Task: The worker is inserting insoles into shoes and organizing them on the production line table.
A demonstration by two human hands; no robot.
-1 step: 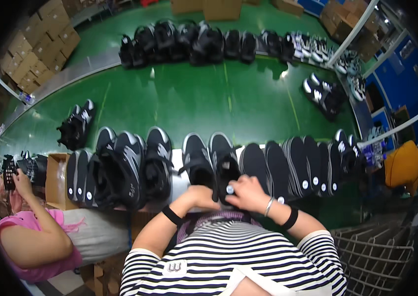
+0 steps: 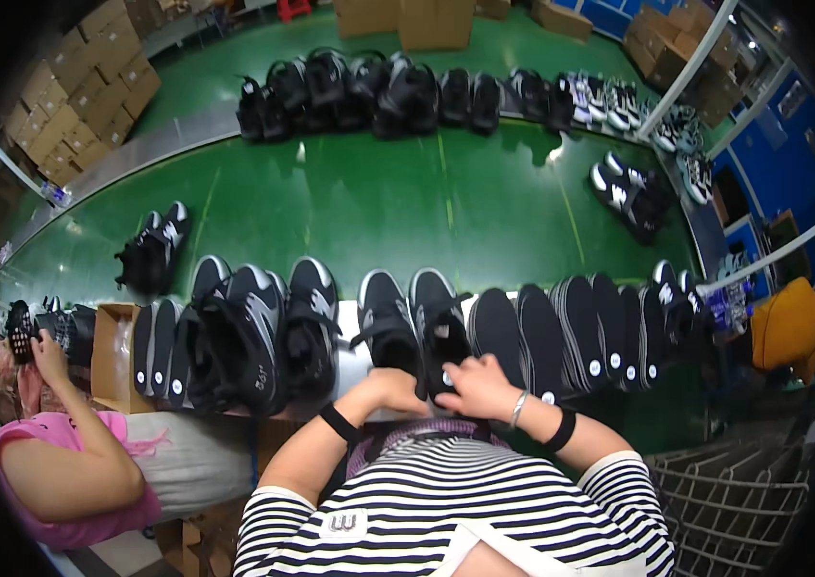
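Observation:
A pair of black sneakers with grey toe edges stands in front of me at the near table edge: a left sneaker [image 2: 385, 317] and a right sneaker [image 2: 439, 322]. My left hand [image 2: 396, 390] is closed round the heel of the right sneaker, some of its fingers hidden. My right hand [image 2: 480, 387] reaches over the same shoe's opening, fingers bent and pressed on the heel of an insole inside. A round pale sticker [image 2: 447, 378] on that insole partly shows beside the fingertips. Black insoles [image 2: 537, 332] with round stickers lie in a row to the right.
More black sneakers [image 2: 253, 332] stand on the left, near an open carton [image 2: 117, 356]. Across the green tabletop [image 2: 369, 202] runs a far row of shoes [image 2: 330, 91]. A co-worker in pink [image 2: 90, 471] sits at left. A wire basket [image 2: 734, 510] stands at lower right.
The view has shifted slightly, so the table sits lower in the picture. My right fingers have moved a little over the insole's heel and cover more of the sticker. My left hand keeps its place.

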